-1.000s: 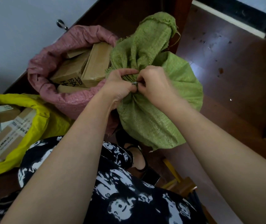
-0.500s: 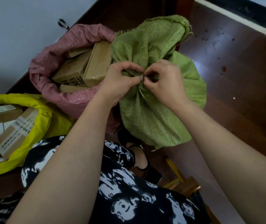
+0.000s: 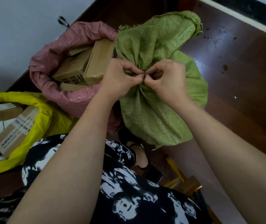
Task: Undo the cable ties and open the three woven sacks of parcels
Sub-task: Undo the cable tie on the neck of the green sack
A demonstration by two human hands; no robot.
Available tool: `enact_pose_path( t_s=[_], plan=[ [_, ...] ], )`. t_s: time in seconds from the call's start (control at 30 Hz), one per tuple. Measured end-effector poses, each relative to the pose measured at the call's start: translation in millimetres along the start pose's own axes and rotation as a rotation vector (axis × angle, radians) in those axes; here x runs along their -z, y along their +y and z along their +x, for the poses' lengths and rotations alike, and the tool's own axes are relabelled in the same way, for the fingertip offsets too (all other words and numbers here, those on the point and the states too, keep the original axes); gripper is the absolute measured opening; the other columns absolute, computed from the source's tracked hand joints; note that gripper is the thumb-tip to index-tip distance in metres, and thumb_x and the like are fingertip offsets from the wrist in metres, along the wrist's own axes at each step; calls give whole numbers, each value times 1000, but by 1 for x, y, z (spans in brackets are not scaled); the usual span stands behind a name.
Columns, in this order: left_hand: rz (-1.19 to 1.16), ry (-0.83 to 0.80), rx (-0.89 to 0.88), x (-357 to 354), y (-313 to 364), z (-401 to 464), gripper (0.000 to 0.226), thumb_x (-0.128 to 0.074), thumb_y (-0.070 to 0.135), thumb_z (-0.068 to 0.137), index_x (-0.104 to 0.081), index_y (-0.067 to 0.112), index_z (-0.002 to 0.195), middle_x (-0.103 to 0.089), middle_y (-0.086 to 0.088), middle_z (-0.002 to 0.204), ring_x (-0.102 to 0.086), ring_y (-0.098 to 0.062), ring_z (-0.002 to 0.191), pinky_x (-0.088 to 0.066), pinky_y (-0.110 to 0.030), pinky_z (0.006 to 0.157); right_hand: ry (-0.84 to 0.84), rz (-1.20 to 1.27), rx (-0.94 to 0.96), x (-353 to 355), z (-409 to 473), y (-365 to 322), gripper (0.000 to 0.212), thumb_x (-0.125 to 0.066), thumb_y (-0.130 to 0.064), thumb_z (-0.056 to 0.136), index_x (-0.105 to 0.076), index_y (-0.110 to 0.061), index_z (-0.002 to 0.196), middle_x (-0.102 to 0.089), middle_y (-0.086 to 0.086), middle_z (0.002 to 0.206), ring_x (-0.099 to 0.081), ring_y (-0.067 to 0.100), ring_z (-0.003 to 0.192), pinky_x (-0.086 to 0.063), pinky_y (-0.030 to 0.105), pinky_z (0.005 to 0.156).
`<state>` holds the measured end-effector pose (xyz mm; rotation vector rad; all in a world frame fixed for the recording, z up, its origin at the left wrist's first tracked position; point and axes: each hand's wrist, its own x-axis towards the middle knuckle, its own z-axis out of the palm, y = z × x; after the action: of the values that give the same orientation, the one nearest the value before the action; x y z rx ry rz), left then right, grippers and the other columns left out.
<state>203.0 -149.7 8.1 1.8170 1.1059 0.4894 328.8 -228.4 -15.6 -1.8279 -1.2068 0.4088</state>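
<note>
Both hands sit a bit higher on the neck of the green sack (image 3: 158, 110) than 1 s ago, and the fabric above the neck has spread wider; the view also shifted a little. Left hand (image 3: 121, 81) and right hand (image 3: 166, 80) meet at the gathered neck, fingertips nearly touching. Between them is a dark thin cable tie (image 3: 143, 77), wrapped round the bunched fabric. Each grip is pressed together into a pinch on the tie or on the fabric just beside it; which exactly, I cannot tell, it is too small. Probably one hand steadies the neck so the other can work the tie loose w/o the sack turning.

Green sack stands on the dark wooden floor (image 3: 242, 70), leaning against the pink sack (image 3: 67, 97) at its left. Pink sack is already open, rim rolled down, with brown cardboard boxes (image 3: 80, 68) showing inside. Yellow sack (image 3: 36, 120) at far left is open too, with labelled parcels (image 3: 14, 131) in it. So approx. two of three sacks look done, and the green one is the last, tie not yet off.

Person wears a black-and-white patterned garment (image 3: 121, 191); a foot in a dark sandal (image 3: 142, 160) is near the sack bottom. Risk, in my judgement: the tie is thin and tight, fingers may slip.
</note>
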Motion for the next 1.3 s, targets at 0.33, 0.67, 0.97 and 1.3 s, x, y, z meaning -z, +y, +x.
enact_pose_path(
  t_s=[0.33, 0.67, 0.97, 1.3],
  plan=[
    [-105, -3, 26, 1, 0, 0, 10, -80, 9, 74, -74, 8, 82, -71, -3, 78, -67, -8, 72, -57, -26, 74, -7, 387, -379, 3, 2, 4, 13, -78, -11, 73, -73, -23, 69, -67, -7, 63, -61, 2, 56, -51, 19, 57],
    [-41, 20, 62, 1, 2, -1, 11, -77, 8, 76, -72, 5, 85, -65, -3, 63, -62, -12, 59, -56, -27, 65, -73, 32, 98, 5, 10, 10, 10, -72, -14, 78, -76, -11, 87, -64, -2, 80, -64, 11, 73, -53, 20, 70],
    [2, 16, 60, -1, 2, -3, 11, -76, 11, 76, -73, 7, 86, -66, -19, 65, -56, -21, 58, -46, -28, 58, -25, -42, 124, 5, 5, 7, 8, -72, -14, 75, -76, -9, 80, -66, 2, 73, -59, 9, 63, -54, 26, 61],
    [-92, 32, 68, -1, 0, 0, 11, -79, 11, 75, -72, 20, 73, -66, 6, 64, -62, -5, 62, -55, -27, 69, 26, 388, -268, 4, 2, 7, 14, -76, -12, 75, -71, -24, 69, -68, -10, 66, -63, -1, 59, -53, 18, 60]
  ],
)
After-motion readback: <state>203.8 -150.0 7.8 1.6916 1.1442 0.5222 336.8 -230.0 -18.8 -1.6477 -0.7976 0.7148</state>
